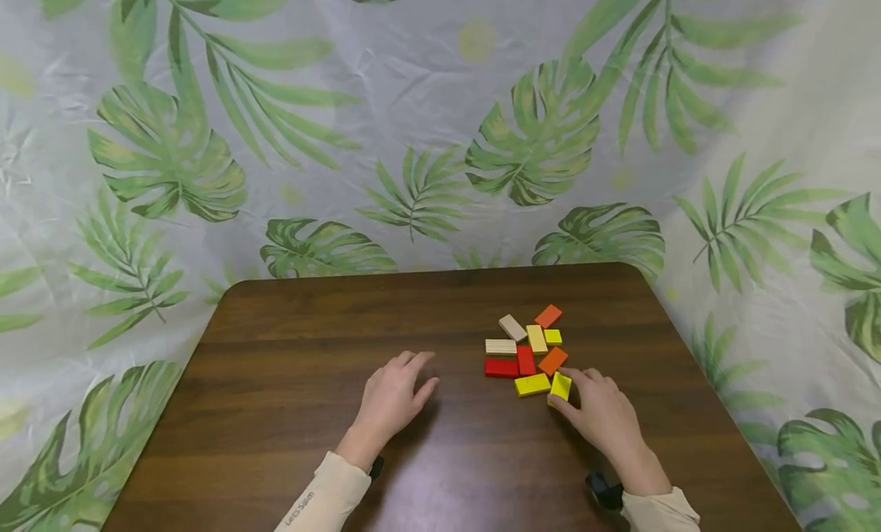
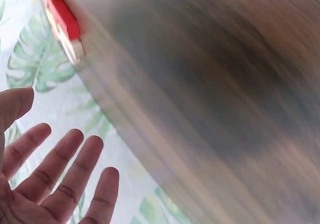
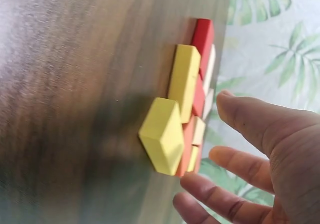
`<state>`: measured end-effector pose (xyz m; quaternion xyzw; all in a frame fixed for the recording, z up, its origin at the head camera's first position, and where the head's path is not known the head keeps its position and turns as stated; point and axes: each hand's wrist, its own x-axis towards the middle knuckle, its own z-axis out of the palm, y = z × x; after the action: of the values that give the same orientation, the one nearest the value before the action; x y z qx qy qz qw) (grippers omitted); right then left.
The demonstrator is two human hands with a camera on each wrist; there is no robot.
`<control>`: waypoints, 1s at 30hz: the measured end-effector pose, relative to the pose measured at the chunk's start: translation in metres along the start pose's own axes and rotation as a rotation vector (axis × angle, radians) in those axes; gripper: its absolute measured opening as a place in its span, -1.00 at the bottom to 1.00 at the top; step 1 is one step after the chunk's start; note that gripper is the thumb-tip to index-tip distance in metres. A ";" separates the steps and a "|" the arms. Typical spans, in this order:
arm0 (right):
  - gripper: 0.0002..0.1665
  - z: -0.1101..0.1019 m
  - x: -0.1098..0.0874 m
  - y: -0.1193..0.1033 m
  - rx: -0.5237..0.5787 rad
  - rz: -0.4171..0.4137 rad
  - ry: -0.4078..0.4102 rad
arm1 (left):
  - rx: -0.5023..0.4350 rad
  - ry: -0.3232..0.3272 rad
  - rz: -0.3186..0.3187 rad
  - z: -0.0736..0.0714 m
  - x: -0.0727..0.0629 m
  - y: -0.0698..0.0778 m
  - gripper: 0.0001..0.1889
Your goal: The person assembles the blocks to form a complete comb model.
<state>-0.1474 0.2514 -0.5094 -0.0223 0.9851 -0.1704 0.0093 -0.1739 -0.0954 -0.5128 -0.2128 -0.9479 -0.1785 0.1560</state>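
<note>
On table point(image 1: 255, 417), ten blocks point(image 1: 526, 361); left grip point(image 1: 391, 398) apart; right grip point(image 1: 607, 413) apart, near one yellow block point(image 1: 561, 384)

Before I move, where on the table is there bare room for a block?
The table is bare from its left edge to the left hand, and from the right hand to its right edge. Crowded: left and ahead of the right hand, where blocks bunch.

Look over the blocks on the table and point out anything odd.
Nothing looks damaged. The farthest yellow block looks oddly square among oblong ones; whether it stands on end is unclear. The nearer orange block sits askew beside a straighter red block.
</note>
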 end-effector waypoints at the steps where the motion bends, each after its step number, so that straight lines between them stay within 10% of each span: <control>1: -0.25 0.001 0.000 0.001 0.005 0.000 0.002 | -0.015 -0.010 0.003 0.003 0.002 0.002 -0.58; 30: -0.18 0.023 0.000 0.027 0.191 0.068 -0.023 | -0.107 -0.242 0.092 0.064 0.056 0.042 -0.60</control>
<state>-0.1476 0.2686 -0.5400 0.0102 0.9643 -0.2630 0.0282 -0.2169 -0.0142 -0.5374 -0.2838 -0.9382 -0.1945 0.0371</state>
